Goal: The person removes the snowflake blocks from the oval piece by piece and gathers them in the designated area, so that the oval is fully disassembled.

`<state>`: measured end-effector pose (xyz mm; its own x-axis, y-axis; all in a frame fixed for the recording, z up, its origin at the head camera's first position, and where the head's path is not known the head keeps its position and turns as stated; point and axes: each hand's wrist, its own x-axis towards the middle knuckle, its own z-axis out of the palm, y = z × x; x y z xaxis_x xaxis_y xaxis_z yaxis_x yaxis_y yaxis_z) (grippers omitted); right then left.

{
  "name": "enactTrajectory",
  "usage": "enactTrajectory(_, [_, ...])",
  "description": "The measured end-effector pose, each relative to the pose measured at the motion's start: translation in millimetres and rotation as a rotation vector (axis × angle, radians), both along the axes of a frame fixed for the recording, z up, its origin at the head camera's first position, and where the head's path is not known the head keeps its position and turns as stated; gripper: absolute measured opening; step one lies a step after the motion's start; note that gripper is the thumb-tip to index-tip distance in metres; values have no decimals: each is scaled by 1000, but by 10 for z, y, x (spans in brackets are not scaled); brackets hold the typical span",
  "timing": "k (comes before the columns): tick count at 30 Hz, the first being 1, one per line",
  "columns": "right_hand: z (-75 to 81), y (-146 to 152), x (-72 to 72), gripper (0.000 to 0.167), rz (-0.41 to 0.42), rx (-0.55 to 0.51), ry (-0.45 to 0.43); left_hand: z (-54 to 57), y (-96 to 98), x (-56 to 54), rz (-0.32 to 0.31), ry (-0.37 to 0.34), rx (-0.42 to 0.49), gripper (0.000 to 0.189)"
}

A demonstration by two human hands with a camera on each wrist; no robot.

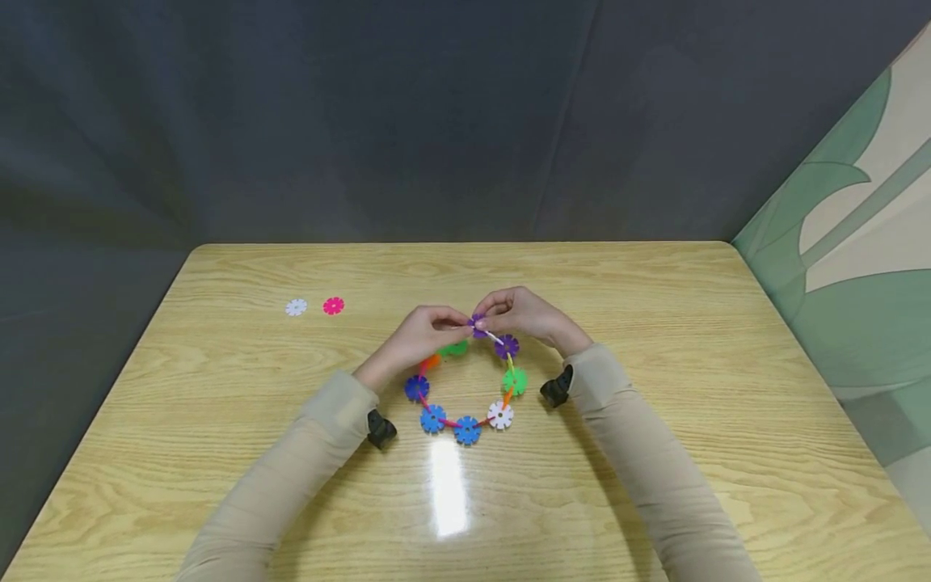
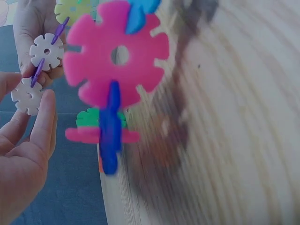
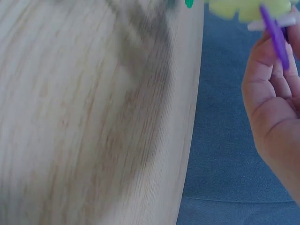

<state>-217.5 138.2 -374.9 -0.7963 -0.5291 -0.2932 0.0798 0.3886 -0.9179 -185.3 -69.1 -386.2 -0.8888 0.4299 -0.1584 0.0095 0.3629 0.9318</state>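
Notched plastic discs are slotted edge to edge into a curved chain on the table, with blue (image 1: pixel 468 430), white (image 1: pixel 500 415) and green (image 1: pixel 515 381) ones visible. At the chain's far side both hands meet. My left hand (image 1: pixel 429 335) pinches a white disc (image 2: pixel 27 96) between thumb and fingers; from above it is mostly hidden. My right hand (image 1: pixel 531 317) pinches a purple disc (image 1: pixel 478 325) joined to that white one. Another white disc (image 1: pixel 493 336), edge-on, links it to a second purple disc (image 1: pixel 507 347). A bright green disc (image 1: pixel 455 348) lies under the left fingers.
A loose white disc (image 1: pixel 296 307) and a loose pink disc (image 1: pixel 334 305) lie flat on the wooden table (image 1: pixel 218 420), left of the hands. Behind the far edge hangs a dark cloth (image 1: pixel 465 121). A leaf-patterned curtain (image 1: pixel 873 242) is at the right.
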Motion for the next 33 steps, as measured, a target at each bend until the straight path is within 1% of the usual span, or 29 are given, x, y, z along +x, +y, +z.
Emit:
enactTrajectory(6, [-16,-3,-10,19,43,-5,-39,-13,-8,-10,-27,34,-64,32])
enactTrajectory(12, [-15,19,-14,19,70,-15,-16,-2,-5,10,-49,33,-77,31])
enactTrajectory(19, [18,34,-10,20,133,-42,8,-1,-17,22,-80,34,-45,28])
enactTrajectory(26, [49,52,-7,20,146,-21,29,2,-19,38,-55,-29,7,29])
enactTrajectory(29, [67,54,-4,21,148,-23,28,16,-13,36,-51,-35,18,29])
enactTrajectory(33, [70,59,-7,21,168,-23,33,18,-10,23,-71,-37,10,28])
